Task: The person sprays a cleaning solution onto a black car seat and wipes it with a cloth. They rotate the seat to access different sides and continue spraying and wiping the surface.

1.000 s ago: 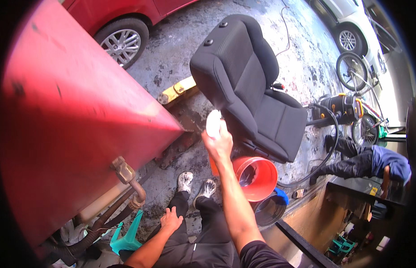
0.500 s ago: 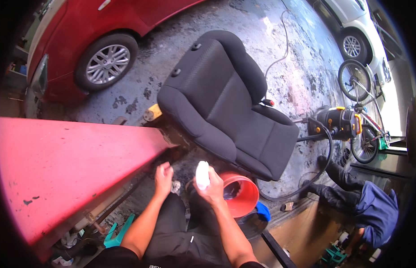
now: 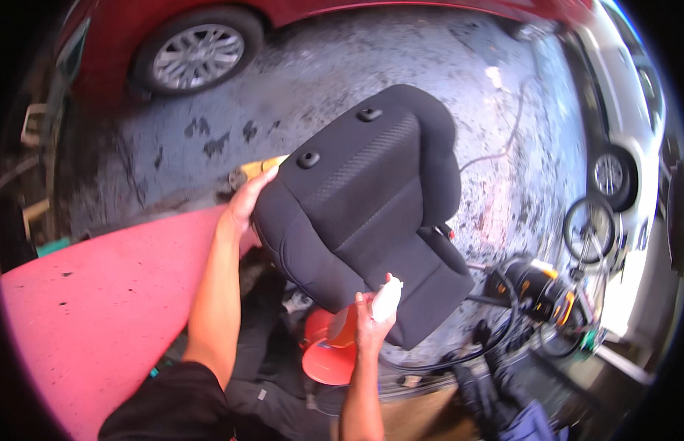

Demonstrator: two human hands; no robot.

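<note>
A black fabric car seat [image 3: 371, 191] stands tilted in front of me, its backrest toward the far left and its cushion toward the near right. With its fingers on the rim of the backrest, my left hand [image 3: 244, 204] grips the seat's left edge. My right hand [image 3: 371, 331] is closed around a white bottle [image 3: 387, 300], held over the near edge of the cushion; the bottle's exact top is blurred. Below that hand is an orange-red bucket [image 3: 328, 365], partly hidden by my right hand and the seat.
A pink-red panel [image 3: 114, 294] fills the left side. A red car [image 3: 312, 11] is at the back, a white car [image 3: 625, 88] at the right. A black and yellow vacuum cleaner [image 3: 529, 290] with a hose and a bicycle [image 3: 588, 228] stand right. Another person's blue clothing [image 3: 529, 422] shows lower right.
My left hand has moved up and forward from beside my knee onto the backrest's edge. My right hand has carried the white bottle right to the cushion. The whole view has shifted.
</note>
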